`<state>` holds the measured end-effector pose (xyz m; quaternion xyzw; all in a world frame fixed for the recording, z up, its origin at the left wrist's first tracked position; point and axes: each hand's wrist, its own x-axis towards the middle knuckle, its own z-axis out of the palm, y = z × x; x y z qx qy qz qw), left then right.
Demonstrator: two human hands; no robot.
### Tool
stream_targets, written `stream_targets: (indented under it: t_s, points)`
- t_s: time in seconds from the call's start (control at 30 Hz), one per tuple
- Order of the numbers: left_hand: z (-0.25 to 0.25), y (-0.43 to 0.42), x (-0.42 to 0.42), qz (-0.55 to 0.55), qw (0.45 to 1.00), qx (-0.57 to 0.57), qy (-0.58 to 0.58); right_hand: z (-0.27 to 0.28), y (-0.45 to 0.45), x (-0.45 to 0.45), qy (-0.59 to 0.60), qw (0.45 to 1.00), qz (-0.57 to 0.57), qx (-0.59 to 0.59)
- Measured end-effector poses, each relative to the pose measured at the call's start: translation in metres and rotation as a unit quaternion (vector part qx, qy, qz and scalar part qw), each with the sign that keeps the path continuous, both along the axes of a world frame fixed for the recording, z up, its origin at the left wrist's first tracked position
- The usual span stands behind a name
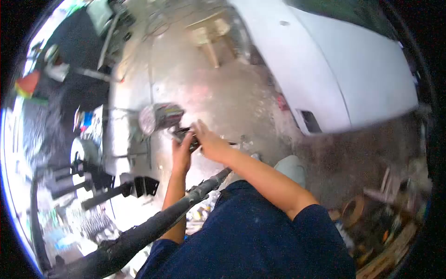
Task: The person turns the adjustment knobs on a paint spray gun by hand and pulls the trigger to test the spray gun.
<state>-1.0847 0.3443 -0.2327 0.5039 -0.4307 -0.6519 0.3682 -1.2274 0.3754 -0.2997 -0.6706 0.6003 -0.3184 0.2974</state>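
Both my hands are in the middle of the head view, close together around a small dark part whose kind I cannot make out (pixel 194 143). My left hand (pixel 181 154) grips it from the left, thumb up. From the right, my right hand (pixel 210 143) closes on it, its fingers partly blurred. Just beyond the fingers is a dark rounded machine with a pale disc-like face (pixel 168 115), like a bench grinder. Whether the part touches it is unclear. A long dark bar (pixel 172 211) crosses in front of my left forearm.
A white vehicle body (pixel 325 69) stands at the right. A pale stool (pixel 209 32) is on the floor (pixel 223 93) ahead. Dark metal brackets (pixel 139 186) and a coil spring (pixel 93 224) lie at the left. Wood scraps and clutter (pixel 385 223) fill the lower right.
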Motion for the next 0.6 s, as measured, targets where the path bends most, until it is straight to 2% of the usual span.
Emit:
stream_targets:
  t_s: [0.07,0.1,0.13,0.17,0.2,0.23,0.3,0.33,0.4,0.43,0.47,0.5,0.53,0.57,0.6]
  points:
    - [-0.011,-0.005,0.011,-0.019,1.000,0.008,0.007,-0.010,-0.010,0.012,-0.081,0.997,-0.005,-0.015]
    - [-0.010,-0.002,0.010,-0.018,1.000,0.004,0.021,0.005,-0.005,0.001,-0.134,0.991,-0.004,0.005]
    - [-0.003,-0.003,0.013,-0.078,0.997,-0.012,-0.024,0.013,-0.004,-0.009,-0.183,0.983,-0.004,0.030]
    - [0.000,-0.008,0.017,-0.139,0.988,-0.022,-0.069,0.009,-0.011,-0.013,-0.176,0.984,0.001,0.031]
    - [-0.021,-0.001,0.030,-0.176,0.976,-0.066,-0.113,0.005,-0.011,-0.018,-0.167,0.985,0.004,0.030]
    - [-0.017,0.007,0.036,-0.170,0.977,-0.032,-0.124,0.001,-0.014,-0.025,-0.159,0.987,0.003,0.030]
    - [-0.004,0.025,0.048,-0.163,0.976,0.031,-0.139,-0.003,-0.028,-0.046,-0.182,0.971,0.014,0.156]
    - [-0.018,0.042,0.064,-0.125,0.972,0.082,-0.182,-0.005,-0.037,-0.060,-0.179,0.965,0.024,0.188]
    - [-0.055,0.084,0.098,-0.066,0.939,0.083,-0.327,-0.006,-0.060,-0.084,-0.202,0.954,0.043,0.219]
    - [-0.121,0.120,0.138,-0.025,0.915,0.096,-0.392,-0.005,-0.075,-0.093,-0.229,0.947,0.051,0.219]
    - [-0.101,0.150,0.134,0.050,0.900,0.188,-0.389,0.000,-0.079,-0.101,-0.288,0.927,0.055,0.232]
    - [-0.167,0.223,0.167,0.190,0.951,0.195,-0.145,0.011,-0.079,-0.106,-0.342,0.903,0.058,0.255]
    - [-0.220,0.287,0.193,0.318,0.921,0.197,0.108,0.033,-0.079,-0.111,-0.377,0.895,0.066,0.227]
    - [-0.202,0.302,0.166,0.203,0.949,0.215,-0.110,0.066,-0.083,-0.115,-0.410,0.887,0.074,0.197]
    - [-0.180,0.316,0.136,0.071,0.918,0.226,-0.319,0.090,-0.090,-0.118,-0.442,0.878,0.085,0.165]
